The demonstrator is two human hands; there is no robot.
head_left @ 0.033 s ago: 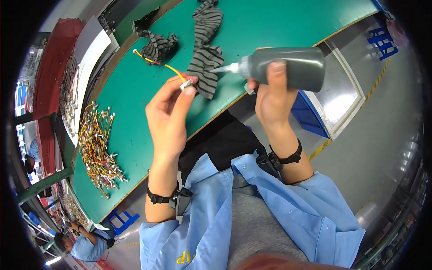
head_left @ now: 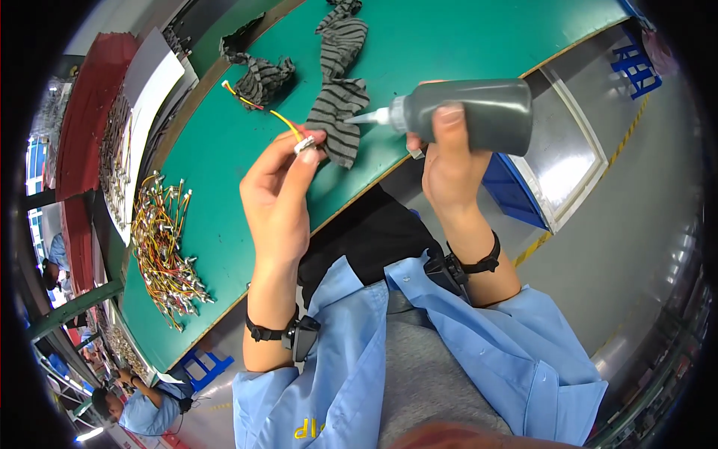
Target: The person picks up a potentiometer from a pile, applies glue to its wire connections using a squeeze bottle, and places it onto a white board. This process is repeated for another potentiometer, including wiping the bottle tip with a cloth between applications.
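My left hand (head_left: 280,183) pinches the white connector end (head_left: 304,146) of a short wire harness between thumb and fingertips. Its yellow and red wires (head_left: 284,122) run up over the green table to a small plug at the far end. Wrapped around a dark grey squeeze bottle (head_left: 486,112), my right hand (head_left: 452,161) tilts it on its side, thumb across the body. The bottle's pale pointed nozzle (head_left: 366,117) aims left, over a striped grey cloth (head_left: 342,112) and apart from the connector. A small pale piece (head_left: 416,153) shows beside my right fingers, its kind unclear.
Another crumpled striped cloth (head_left: 263,78) lies farther back on the green table (head_left: 464,37). A heap of wire harnesses (head_left: 166,254) spreads at left. Blue stools (head_left: 206,368) stand at the floor, and a white-framed panel (head_left: 565,157) is at right. A co-worker (head_left: 146,408) sits at lower left.
The bottle and my right hand have shifted slightly left, bringing the nozzle a little nearer the connector. My left hand has moved slightly left and down with the harness.
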